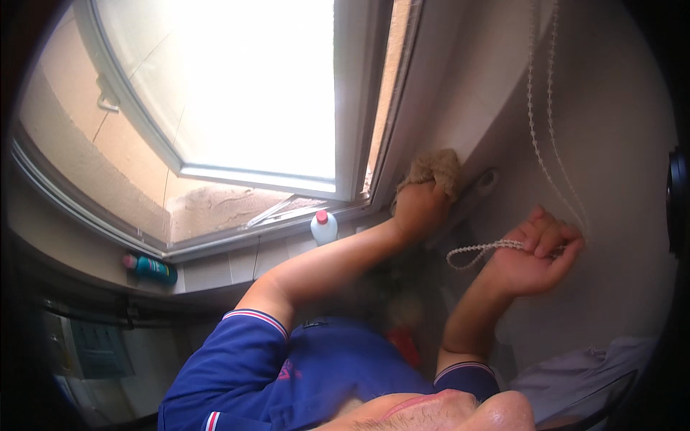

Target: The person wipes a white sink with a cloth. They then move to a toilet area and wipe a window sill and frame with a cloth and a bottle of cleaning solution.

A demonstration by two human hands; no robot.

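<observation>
My left hand [423, 213] is closed on a tan, fluffy cloth [436, 164], which lies against the pale surface beside the window frame. My left forearm stretches across the picture in front of the sill. At the right, my right hand [544, 250] has its fingers curled around a white beaded blind chain [531, 102]. Two strands of the chain hang down from the top to this hand, and a loop of it sticks out to the left of the palm. The window sash [345, 108] stands open, with bright light behind its pane.
A white bottle with a red cap [324, 229] stands on the tiled sill [210, 268], close to my left forearm. A teal bottle with a pink cap [153, 269] is at the sill's left corner. A pale wall is behind my right hand; grey fabric [582, 372] is at lower right.
</observation>
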